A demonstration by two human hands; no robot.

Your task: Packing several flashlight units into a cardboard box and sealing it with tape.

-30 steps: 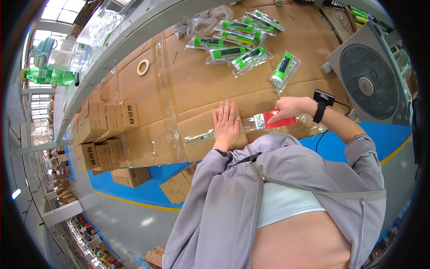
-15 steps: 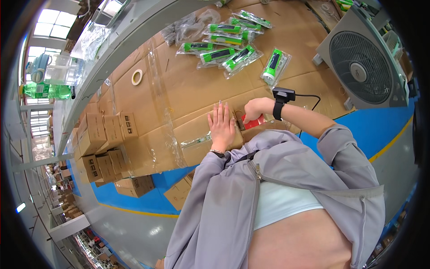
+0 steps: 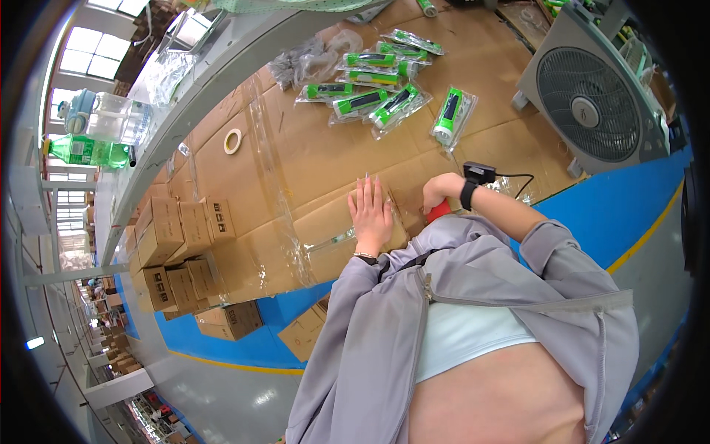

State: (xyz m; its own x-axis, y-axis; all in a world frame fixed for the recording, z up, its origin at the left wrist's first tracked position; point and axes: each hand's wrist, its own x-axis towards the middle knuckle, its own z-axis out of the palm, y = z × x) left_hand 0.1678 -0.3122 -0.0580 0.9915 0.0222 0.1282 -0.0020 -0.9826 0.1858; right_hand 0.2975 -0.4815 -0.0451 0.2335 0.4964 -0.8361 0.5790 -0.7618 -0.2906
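Observation:
My left hand (image 3: 370, 214) lies flat, fingers apart, on a cardboard box (image 3: 333, 222) that rests on the cardboard-covered table (image 3: 310, 155). Just to its right, my right hand (image 3: 439, 194) is closed around a red tape dispenser (image 3: 438, 212) pressed onto the same box; only a small red part shows below the fingers. A black device (image 3: 473, 177) with a cable is strapped to my right wrist. Clear tape strips shine on the cardboard by my left hand.
Several green and black items in clear bags (image 3: 377, 81) lie at the table's far side. A roll of tape (image 3: 234, 140) sits further left. A grey box fan (image 3: 592, 96) stands at the right. Small cartons (image 3: 177, 244) are stacked at the left, above a blue floor (image 3: 296, 311).
My right hand has drawn the red dispenser leftward along the box, closer to my left hand, which has stayed flat on the cardboard.

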